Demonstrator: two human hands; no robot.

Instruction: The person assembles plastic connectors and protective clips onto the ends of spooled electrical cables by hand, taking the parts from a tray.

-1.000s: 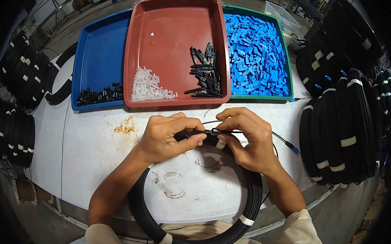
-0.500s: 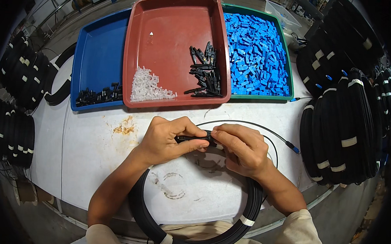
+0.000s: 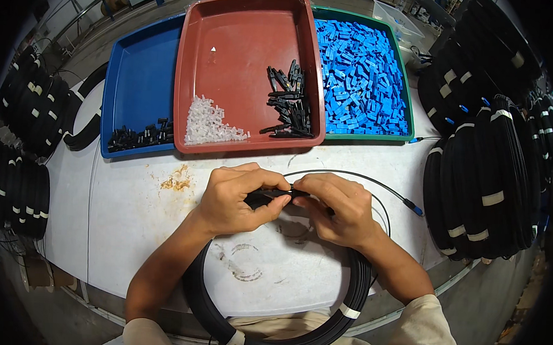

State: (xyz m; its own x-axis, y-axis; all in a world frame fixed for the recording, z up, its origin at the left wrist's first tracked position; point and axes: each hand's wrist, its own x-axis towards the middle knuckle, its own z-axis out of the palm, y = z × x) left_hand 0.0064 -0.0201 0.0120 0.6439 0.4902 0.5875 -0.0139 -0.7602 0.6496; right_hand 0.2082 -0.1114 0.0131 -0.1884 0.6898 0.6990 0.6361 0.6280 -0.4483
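Note:
My left hand (image 3: pixel 235 198) pinches a slim black cable connector (image 3: pixel 264 194) between thumb and forefinger. From the other side my right hand (image 3: pixel 340 206) grips its right end, fingertips meeting those of the left. Fingers cover most of the part. Below them a coil of black cable (image 3: pixel 361 287), bound with white tape, lies over the table edge against me. One loose length of cable arcs right and ends in a blue-tipped connector (image 3: pixel 414 207) on the white table.
Behind my hands stand a blue tray (image 3: pixel 143 55) with black parts, a red tray (image 3: pixel 245 41) with clear-white pieces and black connectors, and a green tray (image 3: pixel 410 110) full of blue connector housings. Stacked cable coils (image 3: pixel 473 187) flank the right, more coils (image 3: pixel 26 192) the left.
My right hand has shifted slightly left, its thumb now pressing under the connector. The two hands' fingertips are closer together. Trays and coil stay put.

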